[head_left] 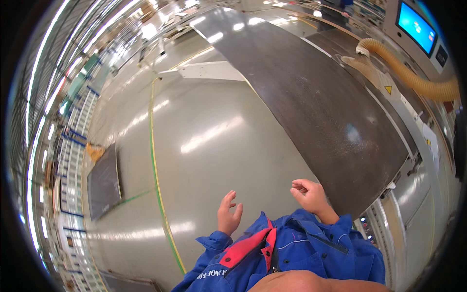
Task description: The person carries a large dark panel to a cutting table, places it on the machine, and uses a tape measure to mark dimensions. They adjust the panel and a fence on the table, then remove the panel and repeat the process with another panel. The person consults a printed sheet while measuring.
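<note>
My left hand (229,214) is raised in front of my blue jacket, its fingers slightly curled and the thumb apart, holding nothing. My right hand (310,197) hovers near the left edge of a long dark panel (311,97), fingers loosely bent with a gap to the thumb. That hand is empty too; whether it touches the panel's edge I cannot tell. The panel is wide, flat and brownish-black, and it stretches from beside me to the far top of the view.
Beyond the panel's right side stands a machine with a tan ribbed hose (413,73) and a lit screen (416,29). A white support arm (209,71) juts out left of the panel. A yellow-green line (154,165) crosses the grey floor. Another dark sheet (104,182) stands at left.
</note>
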The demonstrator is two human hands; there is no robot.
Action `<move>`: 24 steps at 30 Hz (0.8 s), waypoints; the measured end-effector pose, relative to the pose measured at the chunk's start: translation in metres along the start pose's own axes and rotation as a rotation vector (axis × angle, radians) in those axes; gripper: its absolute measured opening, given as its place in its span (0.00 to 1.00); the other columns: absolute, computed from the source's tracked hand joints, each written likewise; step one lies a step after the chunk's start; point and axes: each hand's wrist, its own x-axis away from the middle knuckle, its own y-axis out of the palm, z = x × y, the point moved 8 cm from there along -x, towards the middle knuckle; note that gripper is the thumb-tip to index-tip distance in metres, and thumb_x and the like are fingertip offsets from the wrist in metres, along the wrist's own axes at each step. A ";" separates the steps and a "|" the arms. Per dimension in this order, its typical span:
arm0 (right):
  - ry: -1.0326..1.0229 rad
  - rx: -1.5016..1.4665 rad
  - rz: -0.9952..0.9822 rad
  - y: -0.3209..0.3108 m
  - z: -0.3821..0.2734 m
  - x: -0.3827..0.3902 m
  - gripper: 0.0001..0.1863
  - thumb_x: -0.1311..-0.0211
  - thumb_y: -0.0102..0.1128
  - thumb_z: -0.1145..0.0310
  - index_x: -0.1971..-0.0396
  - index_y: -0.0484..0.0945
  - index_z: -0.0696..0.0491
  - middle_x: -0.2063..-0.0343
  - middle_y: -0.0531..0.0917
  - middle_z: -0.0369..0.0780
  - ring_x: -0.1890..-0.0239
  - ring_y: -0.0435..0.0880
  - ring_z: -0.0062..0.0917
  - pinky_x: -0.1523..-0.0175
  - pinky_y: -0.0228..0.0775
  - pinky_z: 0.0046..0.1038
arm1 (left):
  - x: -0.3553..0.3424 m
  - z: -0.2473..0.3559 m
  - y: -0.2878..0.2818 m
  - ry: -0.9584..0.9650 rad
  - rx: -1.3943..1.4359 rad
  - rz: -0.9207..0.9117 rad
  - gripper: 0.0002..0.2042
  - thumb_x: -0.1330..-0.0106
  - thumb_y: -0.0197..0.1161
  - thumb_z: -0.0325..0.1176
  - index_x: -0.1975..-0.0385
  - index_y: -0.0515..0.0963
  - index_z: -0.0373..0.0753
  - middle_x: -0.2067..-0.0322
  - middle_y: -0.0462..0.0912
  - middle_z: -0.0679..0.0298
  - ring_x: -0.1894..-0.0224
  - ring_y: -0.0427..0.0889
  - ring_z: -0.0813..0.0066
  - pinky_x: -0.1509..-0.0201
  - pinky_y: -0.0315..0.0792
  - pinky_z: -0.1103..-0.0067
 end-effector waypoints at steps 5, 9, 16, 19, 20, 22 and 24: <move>0.075 -0.080 -0.006 0.068 -0.002 -0.084 0.17 0.37 0.73 0.63 0.53 0.87 0.57 0.62 0.91 0.44 0.61 0.92 0.31 0.53 0.84 0.29 | -0.138 -0.043 -0.033 0.104 0.028 -0.023 0.26 0.32 0.69 0.25 0.33 0.75 0.36 0.32 0.77 0.49 0.36 0.83 0.58 0.42 0.84 0.68; 0.132 -0.107 -0.050 0.127 0.015 -0.178 0.18 0.36 0.72 0.60 0.52 0.87 0.56 0.61 0.92 0.45 0.59 0.93 0.32 0.52 0.84 0.32 | -0.251 -0.095 -0.056 0.078 -0.035 -0.072 0.26 0.32 0.69 0.25 0.33 0.75 0.36 0.31 0.76 0.49 0.36 0.83 0.58 0.42 0.84 0.68; 0.073 -0.204 -0.170 0.196 -0.036 -0.403 0.21 0.34 0.70 0.55 0.49 0.86 0.55 0.58 0.92 0.45 0.54 0.93 0.35 0.47 0.84 0.34 | -0.433 -0.169 -0.162 -0.166 -0.217 -0.098 0.29 0.31 0.70 0.29 0.30 0.73 0.37 0.31 0.75 0.50 0.34 0.80 0.58 0.42 0.84 0.67; 0.110 -0.154 -0.291 0.223 -0.038 -0.488 0.23 0.34 0.70 0.54 0.47 0.86 0.55 0.56 0.92 0.45 0.53 0.92 0.33 0.46 0.83 0.34 | -0.500 -0.212 -0.183 -0.295 -0.159 -0.020 0.29 0.30 0.70 0.30 0.29 0.71 0.36 0.32 0.75 0.51 0.34 0.79 0.58 0.42 0.84 0.67; 0.135 -0.151 -0.323 0.236 -0.031 -0.517 0.23 0.34 0.70 0.54 0.47 0.86 0.55 0.56 0.92 0.44 0.53 0.92 0.33 0.46 0.83 0.33 | -0.532 -0.229 -0.186 -0.307 -0.139 0.002 0.30 0.30 0.70 0.30 0.29 0.71 0.35 0.32 0.76 0.51 0.34 0.79 0.58 0.42 0.84 0.67; 0.206 -0.170 -0.381 0.259 -0.010 -0.572 0.23 0.32 0.71 0.57 0.44 0.85 0.58 0.56 0.92 0.43 0.55 0.91 0.26 0.45 0.83 0.30 | -0.604 -0.260 -0.183 -0.314 -0.127 -0.033 0.29 0.30 0.69 0.30 0.29 0.71 0.35 0.33 0.76 0.51 0.34 0.79 0.58 0.42 0.84 0.68; 0.256 -0.245 -0.289 0.277 0.010 -0.631 0.24 0.32 0.72 0.57 0.45 0.85 0.58 0.55 0.92 0.43 0.54 0.91 0.25 0.45 0.83 0.30 | -0.691 -0.285 -0.186 -0.264 -0.118 -0.074 0.29 0.30 0.69 0.30 0.30 0.72 0.34 0.34 0.77 0.51 0.34 0.80 0.58 0.42 0.83 0.67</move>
